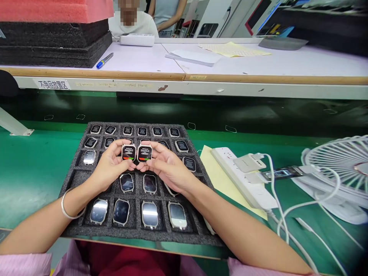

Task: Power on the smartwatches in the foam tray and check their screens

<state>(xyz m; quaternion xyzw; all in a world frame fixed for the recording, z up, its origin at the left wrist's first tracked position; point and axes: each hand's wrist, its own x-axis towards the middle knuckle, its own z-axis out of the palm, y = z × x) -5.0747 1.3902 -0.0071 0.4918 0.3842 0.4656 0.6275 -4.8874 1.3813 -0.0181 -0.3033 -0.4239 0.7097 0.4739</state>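
Note:
A black foam tray [75, 183] with square pockets lies on the green bench in front of me, holding several smartwatch bodies. My left hand [107, 166] pinches one watch body [128, 152] with a lit screen above the tray's middle. My right hand [168, 166] pinches a second lit watch body [144, 153] right beside the first. The two screens face up and nearly touch. Both hands hover over the tray's middle rows. Dark or reflective watch bodies [150, 214] fill the near pockets. A silver bangle [67, 207] circles my left wrist.
A white power strip [230, 168] with plugged chargers and white cables [280, 209] lies right of the tray on yellow paper. A white fan [339, 161] stands far right. Behind, a raised shelf carries stacked foam sheets [54, 42], a blue pen [104, 60] and papers; two people are beyond it.

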